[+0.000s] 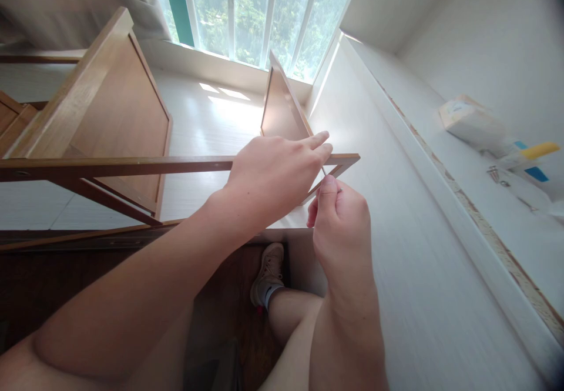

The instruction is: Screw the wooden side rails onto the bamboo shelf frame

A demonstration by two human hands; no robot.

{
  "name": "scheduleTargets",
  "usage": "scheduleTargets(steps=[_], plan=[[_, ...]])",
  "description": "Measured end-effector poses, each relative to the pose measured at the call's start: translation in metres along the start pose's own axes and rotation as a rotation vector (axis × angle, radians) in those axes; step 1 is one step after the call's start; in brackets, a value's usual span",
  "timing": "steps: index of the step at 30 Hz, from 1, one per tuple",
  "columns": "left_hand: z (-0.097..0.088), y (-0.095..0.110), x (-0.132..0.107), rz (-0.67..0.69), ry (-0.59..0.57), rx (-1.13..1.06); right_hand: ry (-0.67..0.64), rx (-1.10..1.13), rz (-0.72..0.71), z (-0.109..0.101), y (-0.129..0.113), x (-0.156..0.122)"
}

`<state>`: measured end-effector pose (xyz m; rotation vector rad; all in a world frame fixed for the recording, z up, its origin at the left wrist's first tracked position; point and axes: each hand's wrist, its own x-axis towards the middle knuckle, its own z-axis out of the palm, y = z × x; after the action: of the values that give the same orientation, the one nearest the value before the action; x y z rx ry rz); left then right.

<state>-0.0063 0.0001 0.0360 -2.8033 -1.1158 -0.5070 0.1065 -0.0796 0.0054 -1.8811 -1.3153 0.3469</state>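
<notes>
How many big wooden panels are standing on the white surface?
2. One wooden panel stands at the left; the second panel is near the window, beyond the left hand. Wood at the left edge is cut off, so more may be hidden.

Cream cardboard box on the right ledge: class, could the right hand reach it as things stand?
Probably yes: nothing stands between the right hand and the cream cardboard box, though its grip is shut.
</notes>
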Motion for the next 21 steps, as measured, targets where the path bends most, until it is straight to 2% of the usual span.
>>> scheduleTargets(steps=[5, 17, 21], plan=[[0.0, 0.0, 0.0, -0.001, -0.001, 0.032, -0.028, 0.112, 0.049, 0.004, -0.001, 0.0], [0.001, 0.0, -0.001, 0.006, 0.006, 0.039, -0.08, 0.736, 0.283, 0.017, -0.003, 0.001], [0.001, 0.001, -0.001, -0.003, -0.001, 0.051, -0.145, 0.908, 0.335, 0.015, -0.005, 0.001]])
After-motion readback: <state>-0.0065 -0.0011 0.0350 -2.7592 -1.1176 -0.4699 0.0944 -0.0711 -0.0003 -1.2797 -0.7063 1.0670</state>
